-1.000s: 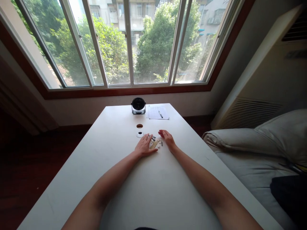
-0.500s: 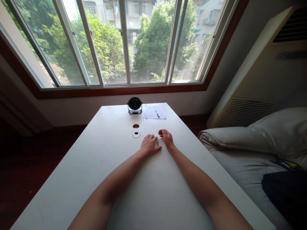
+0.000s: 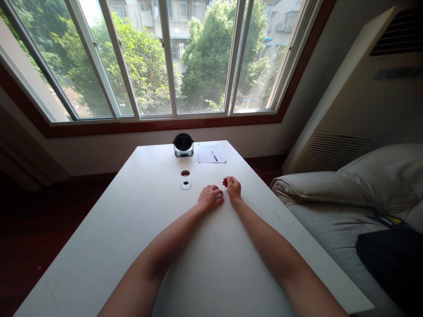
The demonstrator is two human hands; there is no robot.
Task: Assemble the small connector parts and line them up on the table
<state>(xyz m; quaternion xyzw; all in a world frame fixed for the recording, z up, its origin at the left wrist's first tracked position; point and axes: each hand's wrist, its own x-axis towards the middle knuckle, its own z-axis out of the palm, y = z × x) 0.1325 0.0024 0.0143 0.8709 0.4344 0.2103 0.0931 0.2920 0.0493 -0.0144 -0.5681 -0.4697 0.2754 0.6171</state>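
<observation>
My left hand (image 3: 210, 197) rests on the white table (image 3: 132, 220), its thumb and fingers closed around a small grey metallic-looking object (image 3: 218, 197). The object is too small and too covered to name. Just to the right is my right hand (image 3: 233, 188), apart from the left, its fingers curled in. Whatever its fingers hold, if anything, is hidden.
A small black fan (image 3: 183, 143) stands at the table's far end. Beside it lie paper sheets (image 3: 205, 154) with a pen (image 3: 214, 156). Nearer are a round hole (image 3: 185, 173) in the tabletop and a ring-shaped cover (image 3: 186, 186). A sofa (image 3: 317, 189) stands at the right.
My left hand's fingers have closed from a spread pose around the small grey object. My right hand has shifted slightly right and its fingers have curled in more.
</observation>
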